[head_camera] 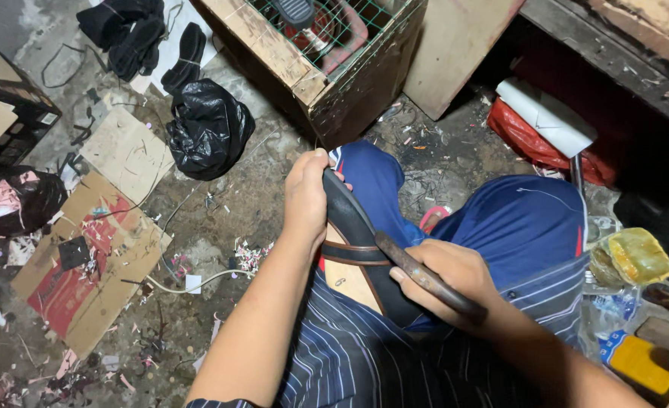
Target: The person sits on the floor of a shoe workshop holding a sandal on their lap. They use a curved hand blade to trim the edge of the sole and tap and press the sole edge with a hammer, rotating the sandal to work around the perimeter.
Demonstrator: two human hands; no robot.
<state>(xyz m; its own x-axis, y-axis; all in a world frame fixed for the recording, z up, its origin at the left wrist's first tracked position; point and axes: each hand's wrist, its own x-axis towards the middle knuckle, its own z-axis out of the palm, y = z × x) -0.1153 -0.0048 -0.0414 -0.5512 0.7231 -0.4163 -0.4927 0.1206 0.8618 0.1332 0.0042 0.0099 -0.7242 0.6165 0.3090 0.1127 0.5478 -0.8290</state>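
Sole-trimming step under way, judged: left hand (306, 198) clamps black sandal (357, 234) at its 12 o'clock end, right hand (449, 276) fisted around wooden-handled tool (425, 278); next needs steady bracing.

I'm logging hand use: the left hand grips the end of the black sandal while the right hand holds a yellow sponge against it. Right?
Not quite. In the head view the right hand holds a dark, worn tool handle, not a yellow sponge. The rest stands: the left hand grips the end of the black sandal.
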